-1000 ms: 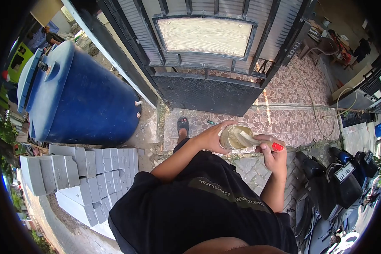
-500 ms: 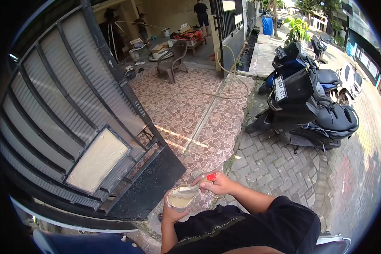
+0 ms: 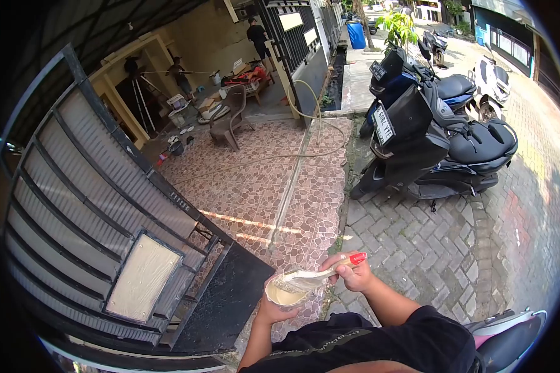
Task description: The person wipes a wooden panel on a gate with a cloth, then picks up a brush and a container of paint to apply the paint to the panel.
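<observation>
My left hand (image 3: 272, 313) is wrapped round a small bowl (image 3: 286, 299) of cream-coloured paint, low in the centre of the view. My right hand (image 3: 353, 277) grips a paintbrush (image 3: 343, 263) by its wooden handle, whose end is red. The brush's pale, paint-coated head points left and rests over the bowl's rim. To the left stands a black metal gate (image 3: 221, 298) with bars over translucent sheeting, and a cream panel (image 3: 143, 278) is fixed on it.
Parked motorcycles (image 3: 429, 149) stand on the grey paving at the right. A plastic chair (image 3: 232, 118) and a hose (image 3: 255, 160) are on the patterned tiles. Two people (image 3: 256, 40) (image 3: 179, 76) are farther back, near a red-covered table. A blue barrel (image 3: 356, 35) stands behind.
The view has turned and tilted. My right hand has drawn back to the right along with the brush, showing more of its head and handle. My left hand still holds the bowl.
</observation>
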`<state>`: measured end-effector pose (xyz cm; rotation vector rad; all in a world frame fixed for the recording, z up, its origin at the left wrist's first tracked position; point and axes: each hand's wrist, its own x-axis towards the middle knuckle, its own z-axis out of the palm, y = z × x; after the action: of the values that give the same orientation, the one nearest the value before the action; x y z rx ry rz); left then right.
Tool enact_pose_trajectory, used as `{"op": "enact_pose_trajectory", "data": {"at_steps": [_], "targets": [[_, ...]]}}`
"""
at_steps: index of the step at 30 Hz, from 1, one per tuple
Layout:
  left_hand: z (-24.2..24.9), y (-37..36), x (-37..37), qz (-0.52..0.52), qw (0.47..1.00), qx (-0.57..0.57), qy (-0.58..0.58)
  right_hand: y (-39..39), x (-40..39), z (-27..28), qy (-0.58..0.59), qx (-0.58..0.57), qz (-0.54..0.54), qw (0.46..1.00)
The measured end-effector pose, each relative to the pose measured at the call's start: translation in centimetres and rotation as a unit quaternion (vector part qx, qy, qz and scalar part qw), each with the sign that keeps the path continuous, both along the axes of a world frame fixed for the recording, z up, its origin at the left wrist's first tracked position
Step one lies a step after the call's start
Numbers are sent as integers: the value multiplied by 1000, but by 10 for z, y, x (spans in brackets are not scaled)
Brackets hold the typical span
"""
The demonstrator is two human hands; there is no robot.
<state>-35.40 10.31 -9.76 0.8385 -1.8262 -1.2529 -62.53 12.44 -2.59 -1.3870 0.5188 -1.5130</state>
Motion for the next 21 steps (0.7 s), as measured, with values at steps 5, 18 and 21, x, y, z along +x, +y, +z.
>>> {"op": "enact_pose_trajectory", "data": {"at_steps": [5, 18, 21], "targets": [[26, 5, -27, -34, 999, 26, 7, 9, -9, -7, 9, 19, -26, 999], [22, 10, -7, -5, 999, 41, 19, 5, 15, -18, -53, 42, 5, 998], [28, 17, 4, 26, 999, 28, 9, -4, 29, -26, -77, 56, 53, 994]]}}
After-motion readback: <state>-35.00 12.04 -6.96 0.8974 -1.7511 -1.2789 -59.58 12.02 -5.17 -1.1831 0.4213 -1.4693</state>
